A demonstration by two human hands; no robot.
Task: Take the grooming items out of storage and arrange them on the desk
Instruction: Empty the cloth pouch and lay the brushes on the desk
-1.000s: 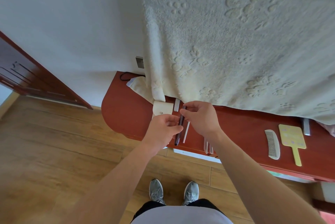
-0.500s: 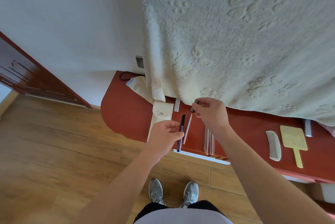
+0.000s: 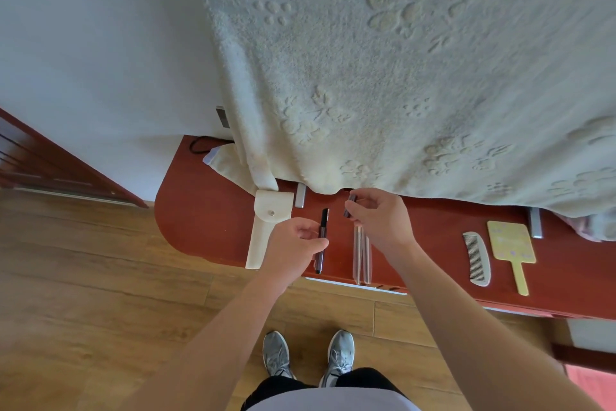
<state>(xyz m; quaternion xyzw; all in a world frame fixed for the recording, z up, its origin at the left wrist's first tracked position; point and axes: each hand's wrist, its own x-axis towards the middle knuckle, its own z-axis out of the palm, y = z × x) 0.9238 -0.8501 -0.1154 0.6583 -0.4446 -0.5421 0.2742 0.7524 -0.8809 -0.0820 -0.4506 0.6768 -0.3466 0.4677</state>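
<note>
Both busy: left hand (image 3: 296,245) grips the dark pen (image 3: 324,222), right hand (image 3: 380,220) pinches a small cap (image 3: 350,207); lay them parallel at nine o'clock of the clear sticks (image 3: 360,254).

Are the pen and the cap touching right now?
Apart. Head view shows bare desk between the pen in the left hand and the cap in the right hand.

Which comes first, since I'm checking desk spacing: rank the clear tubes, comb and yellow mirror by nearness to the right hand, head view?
1. clear tubes, partly under the right hand.
2. comb, farther right on the desk.
3. yellow mirror, just right of the comb.
</note>
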